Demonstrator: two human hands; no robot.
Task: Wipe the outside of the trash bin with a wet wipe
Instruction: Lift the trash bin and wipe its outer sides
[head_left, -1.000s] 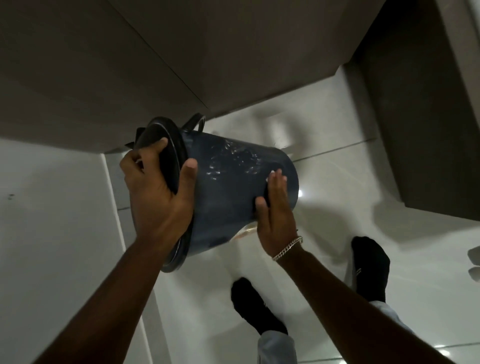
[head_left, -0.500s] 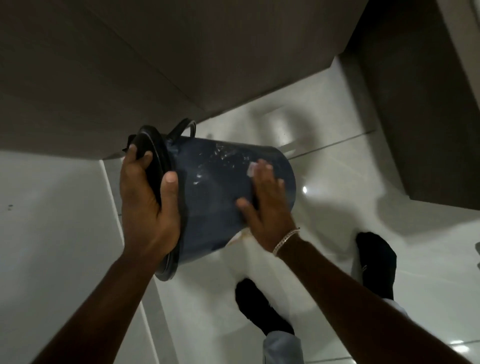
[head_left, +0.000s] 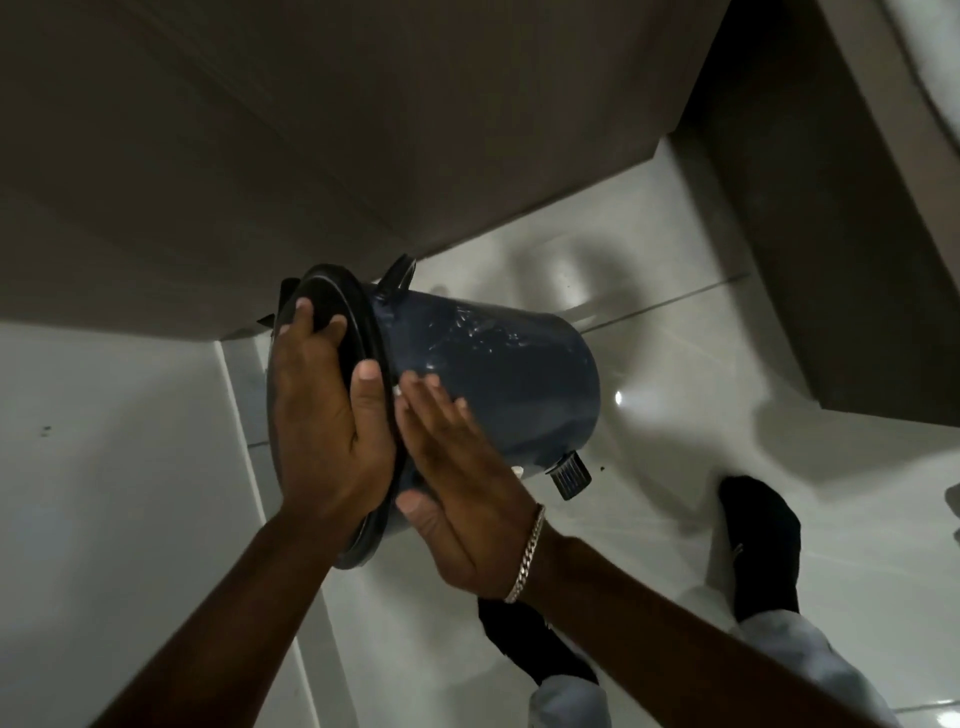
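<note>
A dark blue trash bin (head_left: 509, 379) with a black lid (head_left: 332, 312) hangs tilted on its side above the floor, lid end to the left. My left hand (head_left: 322, 415) grips the lid rim, thumb over the edge. My right hand (head_left: 457, 467) lies flat against the bin's near side close to the lid, pressing a white wet wipe (head_left: 516, 471) of which only small bits show at its edges. A black foot pedal (head_left: 571, 474) sticks out at the bin's base. Wet streaks glint on the upper side.
The glossy white tiled floor (head_left: 649, 364) lies below. Grey-brown cabinet fronts (head_left: 363, 130) rise behind the bin and at the right (head_left: 831, 260). A white wall panel (head_left: 104, 493) stands to the left. My two feet in black socks (head_left: 758, 545) stand on the tiles.
My right hand has slid with the wipe along the bin's side from the base end toward the lid. The bin has turned a little, bringing the pedal into view.
</note>
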